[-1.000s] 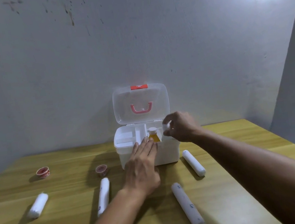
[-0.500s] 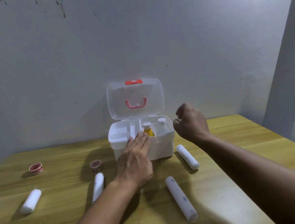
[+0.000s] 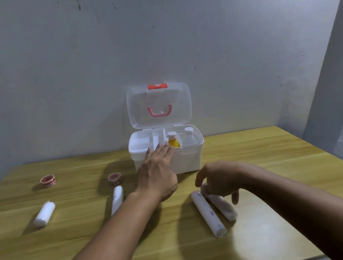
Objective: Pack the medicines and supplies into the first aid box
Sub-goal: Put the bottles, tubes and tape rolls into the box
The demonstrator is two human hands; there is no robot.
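The white first aid box stands at the table's back with its clear lid raised. In its tray stand a yellow bottle and a white bottle. My left hand lies flat against the box's front rim, holding nothing. My right hand hovers with fingers spread over the upper end of a white bandage roll. A longer roll lies right beside it. Further rolls lie at centre left and far left.
Two small red tape cups sit on the yellow wooden table, one at far left, one near the box. A grey wall rises right behind the box. The table's right edge drops to a grey floor.
My right hand let go of the white bottle in the box, drew back as a fist, then came down open over the bandage roll. The left hand stayed on the box.
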